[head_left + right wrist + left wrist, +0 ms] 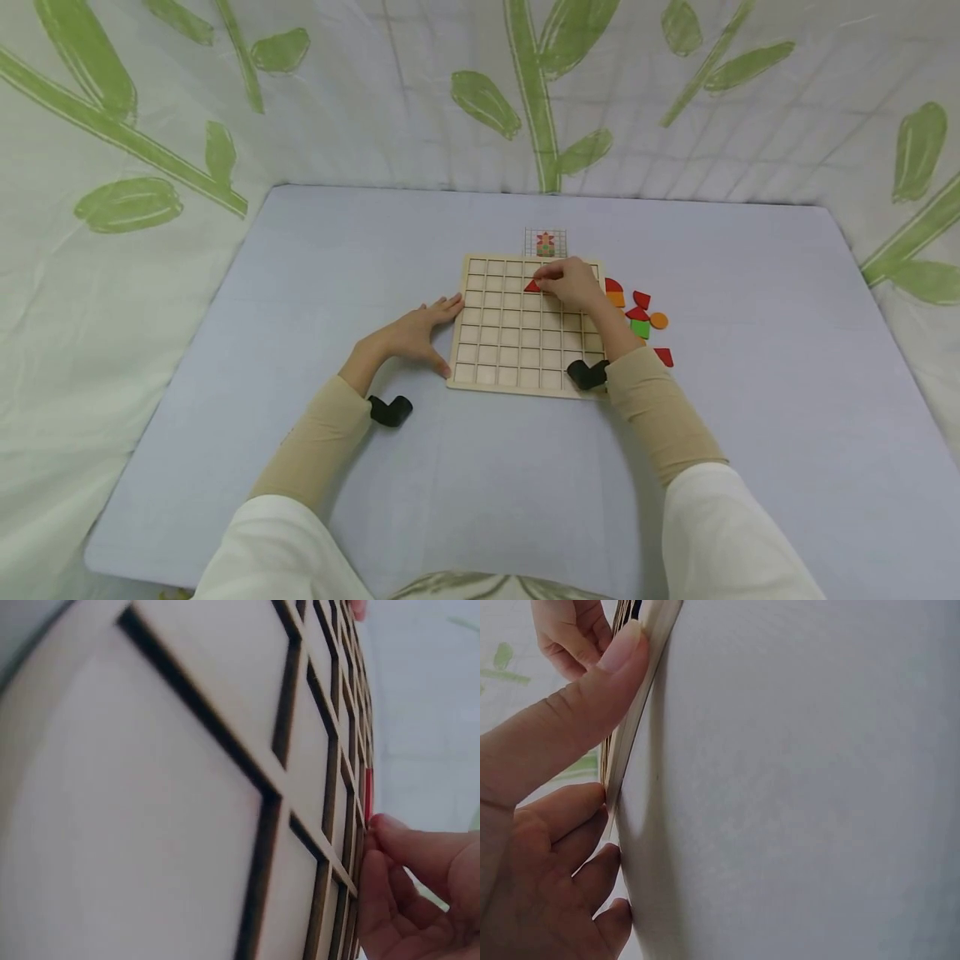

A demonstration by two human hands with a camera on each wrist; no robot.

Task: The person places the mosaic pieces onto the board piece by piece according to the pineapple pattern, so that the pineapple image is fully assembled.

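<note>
A square wooden grid board (pixel 486 354) lies flat on the table. My left hand (pixel 414 333) is at its left side, fingers spread, thumb by the near corner and fingertips against the edge; the left wrist view shows the thumb (pixel 592 705) along the rim. Over the board's far part, my right hand (pixel 573 283) pinches a red triangle tile (pixel 532 286) at a grid cell. From the right wrist, the red tile (pixel 368 793) shows as a thin strip at the fingertips of the right hand (pixel 412 892). The hand partly hides it.
Right of the board lie several loose tiles, among them a red quarter-round tile (pixel 613 285), an orange disc (pixel 659 320), a green square (pixel 640 329) and a red tile (pixel 664 357). A small pattern card (pixel 546 243) is just beyond the board's far edge.
</note>
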